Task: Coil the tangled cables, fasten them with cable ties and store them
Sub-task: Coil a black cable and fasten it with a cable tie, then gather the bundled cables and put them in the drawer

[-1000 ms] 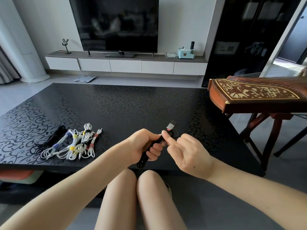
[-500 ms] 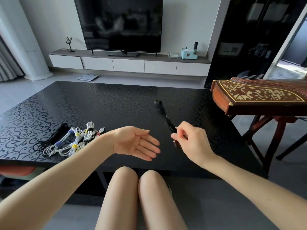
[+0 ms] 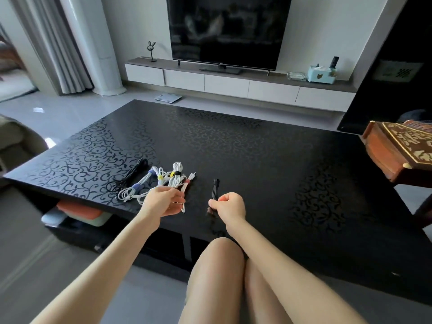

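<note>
The right hand is curled, thumb and forefinger pinching the near end of a coiled black cable whose narrow loop points away from the person, low over the patterned black desk; whether the far end touches the surface cannot be told. The left hand is held just beside it, the two hands apart, its fingers relaxed and spread with the palm turned inward, holding nothing; it hovers over the near ends of the white cable bundles, and contact with them cannot be made out. Those bundles lie side by side near the desk's front edge, each wrapped with a coloured tie (blue, yellow, black and red ones show). A dark bundle lies at their left, touching or nearly so. Beyond the desk a television stands on a low cabinet, and a carved wooden zither sits at the right.
</note>
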